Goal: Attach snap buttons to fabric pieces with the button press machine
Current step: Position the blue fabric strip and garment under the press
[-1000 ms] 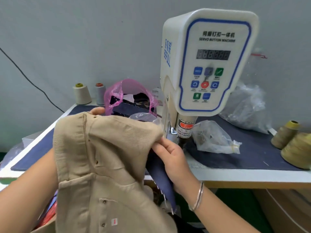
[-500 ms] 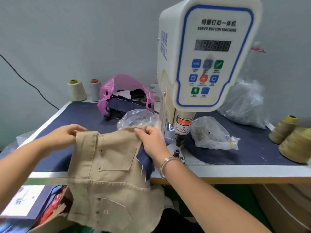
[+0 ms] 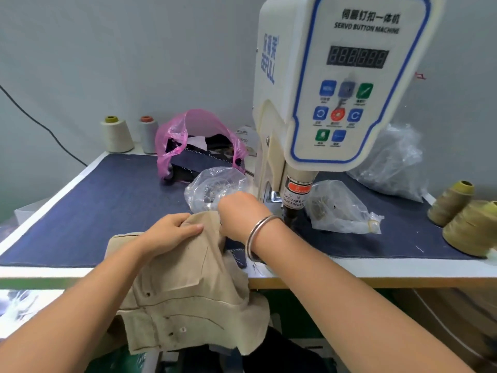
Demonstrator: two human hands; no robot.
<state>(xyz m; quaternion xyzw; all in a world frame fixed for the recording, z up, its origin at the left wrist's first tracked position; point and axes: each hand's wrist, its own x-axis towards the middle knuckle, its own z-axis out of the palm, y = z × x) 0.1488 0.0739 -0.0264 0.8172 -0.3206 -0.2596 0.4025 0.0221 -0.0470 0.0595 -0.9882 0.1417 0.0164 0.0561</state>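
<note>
1. My left hand [image 3: 172, 232] lies flat on the beige fabric piece [image 3: 188, 289], fingers spread and pressing it down at the bench's [image 3: 376, 270] front edge; most of the piece hangs off that edge toward me.
2. My right hand [image 3: 242, 211] is curled at the piece's top corner, just left of the button press machine [image 3: 336, 84] ram. Fingertips hidden, so can't tell if they're pinching cloth or not. Metal bangle [image 3: 258, 232] on that wrist.
3. Open room: blue mat [image 3: 94, 205] is bare on the left, w/ free space to the white bench edge.
4. Tight spots: clear bag of snaps [image 3: 215, 187] touching behind my right hand; second clear bag [image 3: 341, 208] just right of the ram.
5. Further back: pink bag [image 3: 199, 141] w/ dark cloth, two thread cones [image 3: 129, 134] at the far left corner, crumpled clear bag [image 3: 392, 162] behind the machine.
6. Right edge: olive thread cones [image 3: 465, 216], well apart from my hands.
</note>
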